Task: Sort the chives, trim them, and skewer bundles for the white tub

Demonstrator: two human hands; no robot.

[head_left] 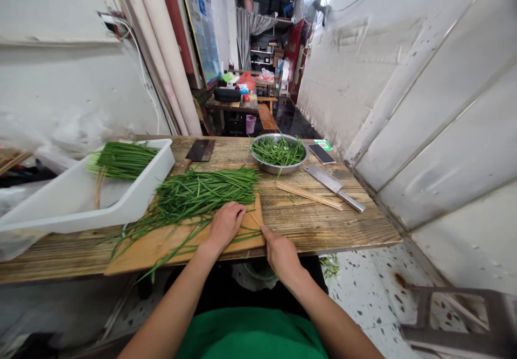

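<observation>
A large heap of green garlic chives (205, 189) lies across a wooden cutting board (149, 244), some stalks trailing over its front edge. My left hand (226, 224) is closed at the board's right part, fingers curled, with a bit of green stalk showing at the fingertips. My right hand (281, 254) is closed at the board's right edge and pinches a thin bamboo skewer (256, 219) that slants up toward my left fingertips. A few loose stalks lie between the hands. More bamboo skewers (309, 195) rest on the table to the right.
On the wooden table (363, 229) stand a metal bowl (283, 169) of chives and a white tub (151, 186) holding a chive bundle (127, 159). A cleaver (333, 185), a phone (322, 153) and a dark blade (201, 150) lie there too. A stool (456, 316) stands at lower right.
</observation>
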